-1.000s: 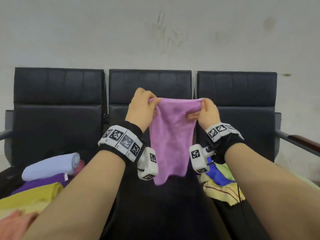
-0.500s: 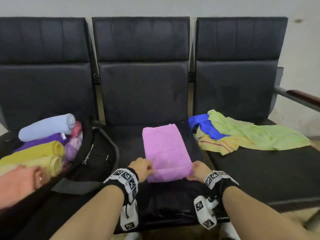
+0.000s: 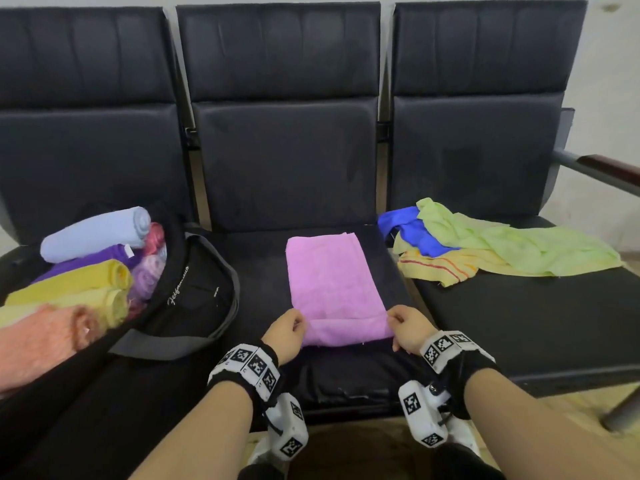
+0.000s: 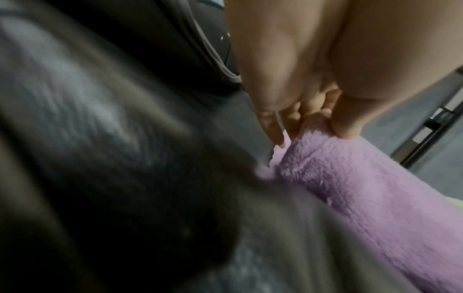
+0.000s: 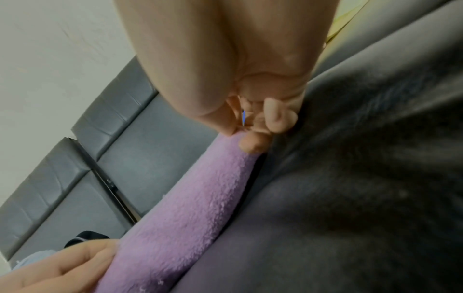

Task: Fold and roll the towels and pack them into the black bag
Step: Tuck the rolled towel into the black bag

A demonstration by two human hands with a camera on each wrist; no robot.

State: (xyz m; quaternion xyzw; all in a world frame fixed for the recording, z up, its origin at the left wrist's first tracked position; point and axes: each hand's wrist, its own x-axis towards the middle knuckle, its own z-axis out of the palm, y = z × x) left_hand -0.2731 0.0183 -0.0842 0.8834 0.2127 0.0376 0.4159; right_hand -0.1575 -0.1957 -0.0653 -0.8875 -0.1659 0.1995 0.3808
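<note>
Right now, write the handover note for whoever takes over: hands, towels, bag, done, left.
Left hand: pinches the near left corner of the pink towel.
Right hand: pinches its near right corner.
The pink towel lies folded flat on the middle seat, near edge turned over as a first roll.
Black bag: open on the left seat, holding several rolled towels.
Loose pile of blue, green and yellow towels on the right seat, unfolded.
Done: pink towel folded, roll begun.
Left: finish the roll, pack it, then do the loose pile.

Waiting area, row of linked black padded seats [image 3: 287, 161], metal armrest [image 3: 599, 169], plain wall [image 3: 613, 64]
</note>
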